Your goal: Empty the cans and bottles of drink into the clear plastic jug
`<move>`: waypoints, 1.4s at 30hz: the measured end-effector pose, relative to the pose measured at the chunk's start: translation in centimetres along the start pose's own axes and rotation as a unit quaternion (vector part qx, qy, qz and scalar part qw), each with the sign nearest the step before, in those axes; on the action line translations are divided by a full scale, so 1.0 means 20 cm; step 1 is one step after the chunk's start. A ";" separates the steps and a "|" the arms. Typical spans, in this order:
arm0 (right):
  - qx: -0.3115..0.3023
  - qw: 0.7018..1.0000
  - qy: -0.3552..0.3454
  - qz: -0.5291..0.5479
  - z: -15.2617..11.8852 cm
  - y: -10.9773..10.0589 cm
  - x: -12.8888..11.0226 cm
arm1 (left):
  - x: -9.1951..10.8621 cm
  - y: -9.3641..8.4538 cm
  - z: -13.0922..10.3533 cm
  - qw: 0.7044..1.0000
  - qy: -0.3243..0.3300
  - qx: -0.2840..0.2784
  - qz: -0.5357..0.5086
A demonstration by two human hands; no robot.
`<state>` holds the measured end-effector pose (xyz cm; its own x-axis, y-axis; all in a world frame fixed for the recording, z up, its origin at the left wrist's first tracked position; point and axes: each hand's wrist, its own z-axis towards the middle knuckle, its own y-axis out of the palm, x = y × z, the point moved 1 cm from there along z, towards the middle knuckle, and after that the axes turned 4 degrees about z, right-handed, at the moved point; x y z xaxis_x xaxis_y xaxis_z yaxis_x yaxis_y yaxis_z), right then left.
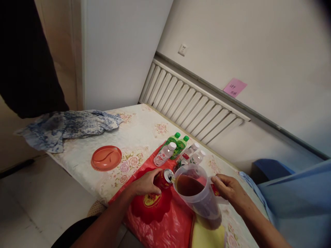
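Observation:
My left hand [144,183] is closed around a red drink can [162,179]. The can is tipped on its side, its opened top against the rim of a translucent plastic jug [207,208]. Brown liquid [190,186] shows inside the jug, which leans toward the can. On the jug's handle side, my right hand [229,190] grips the handle. Below the can lies a red scalloped tray [151,217] with a yellow emblem, on a red plastic sheet [178,224]. Behind are green-capped bottles [179,148], a white-capped bottle [164,155] and clear bottles [198,157].
An orange divided plate [115,156] and a crumpled blue-and-white cloth [82,125] lie on the flowered tablecloth [144,125]. A yellow flat item [207,237] sits under the jug. A radiator [191,103] runs along the wall; blue fabric [302,196] hangs at the right.

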<state>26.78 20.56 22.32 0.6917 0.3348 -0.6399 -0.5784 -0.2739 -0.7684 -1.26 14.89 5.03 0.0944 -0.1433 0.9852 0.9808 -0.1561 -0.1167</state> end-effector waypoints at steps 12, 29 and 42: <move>-0.021 1.000 0.007 -0.013 0.01 0.00 0.03 | 0.00 0.00 0.00 1.000 0.001 -0.002 0.006; -0.035 0.999 0.011 -0.033 0.02 0.00 0.05 | 0.00 0.00 0.00 1.000 -0.007 -0.005 0.022; -0.041 0.998 0.008 -0.039 0.02 -0.01 0.05 | -0.02 0.00 0.00 0.999 -0.002 -0.003 0.038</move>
<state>27.39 21.40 21.81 0.7407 0.3433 -0.5775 -0.4854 -0.3208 -0.8133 -1.28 15.03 4.67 0.1699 -0.1505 0.9739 0.9698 -0.1501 -0.1924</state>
